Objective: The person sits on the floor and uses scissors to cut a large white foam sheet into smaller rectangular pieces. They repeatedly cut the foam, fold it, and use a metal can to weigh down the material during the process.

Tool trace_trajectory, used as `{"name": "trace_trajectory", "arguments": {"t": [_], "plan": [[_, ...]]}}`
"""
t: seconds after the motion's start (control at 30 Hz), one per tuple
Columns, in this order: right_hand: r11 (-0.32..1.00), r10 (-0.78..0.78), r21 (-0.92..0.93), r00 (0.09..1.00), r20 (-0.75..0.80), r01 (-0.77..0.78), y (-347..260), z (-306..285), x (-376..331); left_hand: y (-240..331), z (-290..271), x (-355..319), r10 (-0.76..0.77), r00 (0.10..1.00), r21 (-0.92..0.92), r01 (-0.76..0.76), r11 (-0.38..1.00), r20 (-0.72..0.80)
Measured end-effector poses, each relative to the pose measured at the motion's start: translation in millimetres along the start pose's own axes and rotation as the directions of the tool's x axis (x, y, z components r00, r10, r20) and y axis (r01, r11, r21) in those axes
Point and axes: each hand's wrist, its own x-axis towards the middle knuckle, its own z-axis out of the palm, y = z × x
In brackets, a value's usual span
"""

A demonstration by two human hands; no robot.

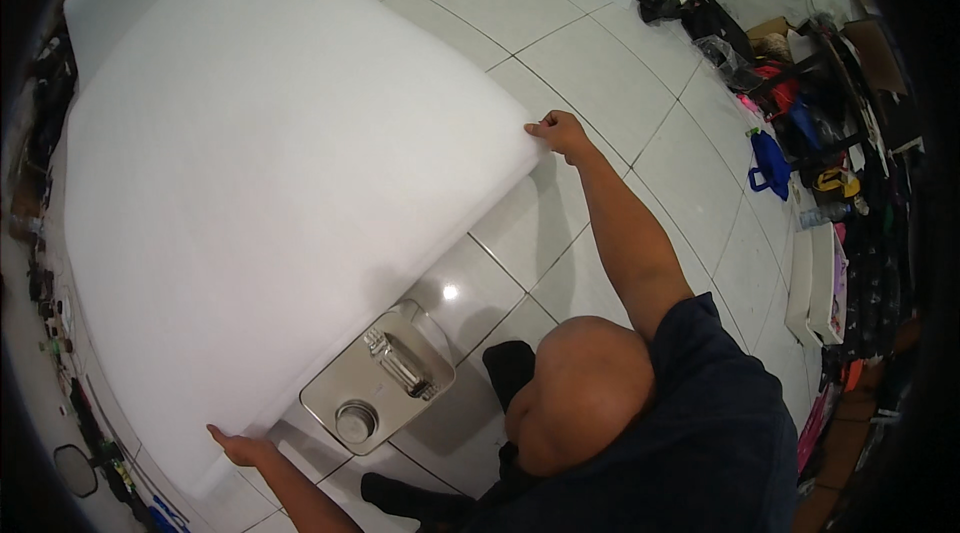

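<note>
A large white sheet, smooth and slightly rounded along its edges, spreads over the floor in front of me. The corner at its right is pinched in my right hand, thumb and fingers closed on the edge. At the near left, my left hand grips the same near edge, with the thumb on top and most of the fingers hidden. Between the two hands stands a rectangular metal can, seen from above, with a folding handle and a round cap. It is close against the sheet's near edge.
White floor tiles surround the sheet. Along the right side lie bags, a blue item, and a white bin. More clutter lines the far left, beside a round dark-rimmed object. My bent knee is near the can.
</note>
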Motion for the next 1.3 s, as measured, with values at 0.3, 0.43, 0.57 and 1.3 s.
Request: {"name": "trace_trajectory", "arguments": {"t": [0.3,0.43,0.57,1.3], "plan": [[0.985,-0.17,0.0,0.985,0.029,0.17,15.9,-2.5,12.5,-24.9,-10.4,24.6,-0.07,0.98,0.234,0.113,0.966,-0.185],[0.988,-0.144,-0.052,0.989,0.026,0.146,30.6,-14.7,10.3,11.3,13.8,-46.1,0.061,0.958,0.511,0.094,0.854,-0.279],[0.97,-0.242,0.004,0.958,0.152,0.244,-0.5,19.7,18.7,24.7,-18.3,35.3,0.742,0.463,0.547,-0.823,0.155,0.485],[-0.028,-0.508,0.116,-0.114,0.854,0.993,-179.9,63.6,-331.0,-11.7,6.5,-50.3,-0.076,-0.18,-0.19,-0.968,-0.161,0.981]]}}
